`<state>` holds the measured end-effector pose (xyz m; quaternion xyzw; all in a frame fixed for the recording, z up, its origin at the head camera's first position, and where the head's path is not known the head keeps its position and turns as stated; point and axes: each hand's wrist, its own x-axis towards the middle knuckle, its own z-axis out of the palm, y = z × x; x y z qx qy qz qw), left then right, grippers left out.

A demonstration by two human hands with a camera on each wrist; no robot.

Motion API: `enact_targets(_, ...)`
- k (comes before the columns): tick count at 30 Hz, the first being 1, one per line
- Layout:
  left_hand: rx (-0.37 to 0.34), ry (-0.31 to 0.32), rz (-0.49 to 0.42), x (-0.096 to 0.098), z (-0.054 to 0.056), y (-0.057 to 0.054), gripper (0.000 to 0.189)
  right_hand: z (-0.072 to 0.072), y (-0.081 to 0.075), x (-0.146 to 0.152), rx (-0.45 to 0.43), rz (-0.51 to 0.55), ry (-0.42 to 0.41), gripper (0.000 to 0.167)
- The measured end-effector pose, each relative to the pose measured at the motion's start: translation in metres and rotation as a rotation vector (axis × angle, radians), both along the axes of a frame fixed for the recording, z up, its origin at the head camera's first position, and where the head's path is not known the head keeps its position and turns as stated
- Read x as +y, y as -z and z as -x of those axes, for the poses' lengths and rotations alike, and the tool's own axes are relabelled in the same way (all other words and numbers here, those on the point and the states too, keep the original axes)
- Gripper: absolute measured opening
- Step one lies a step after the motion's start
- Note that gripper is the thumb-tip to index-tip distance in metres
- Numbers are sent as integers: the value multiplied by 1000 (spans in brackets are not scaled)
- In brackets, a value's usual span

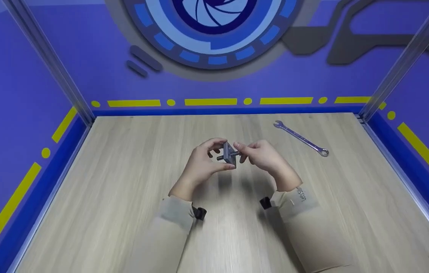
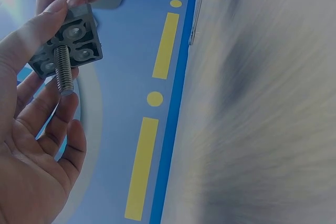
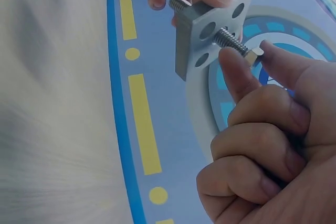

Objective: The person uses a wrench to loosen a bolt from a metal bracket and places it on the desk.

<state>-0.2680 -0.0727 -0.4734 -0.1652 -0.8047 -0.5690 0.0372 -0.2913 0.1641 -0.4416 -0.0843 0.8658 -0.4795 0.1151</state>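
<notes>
My left hand [image 1: 201,161] grips a square grey metal plate [image 1: 229,153] by its edges, thumb on one side and fingers on the other. A threaded bolt [image 2: 63,72] goes through the middle of the plate and sticks out of its ribbed back. On the flat face, which has several round holes, the bolt's hex head [image 3: 253,56] stands well off the surface. Thumb and index finger of my right hand [image 1: 265,155] pinch the bolt at this head, with the other fingers curled in. Both hands are above the wooden table.
A combination wrench [image 1: 301,138] lies at an angle on the wooden tabletop [image 1: 123,182], to the right of and beyond my right hand. Blue panels with yellow marks [image 1: 210,102] wall in the back and both sides, joined by metal corner posts [image 1: 47,57].
</notes>
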Motion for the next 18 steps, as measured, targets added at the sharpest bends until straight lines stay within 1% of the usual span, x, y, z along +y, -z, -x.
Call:
enact_targets(3, -2, 0, 5, 0, 0, 0, 79, 0, 0, 0, 13, 11, -15, 57)
enact_targets(6, -10, 0, 5, -1, 0, 0, 78, -1, -2, 1, 34, 24, -39, 51)
enact_targets(13, -9, 3, 5, -1, 0, 1, 78, -2, -4, 4, 64, 46, -69, 30)
enact_targets(18, -5, 2, 18, -1, -1, 2, 78, -2, -4, 7, 105, 78, -97, 29)
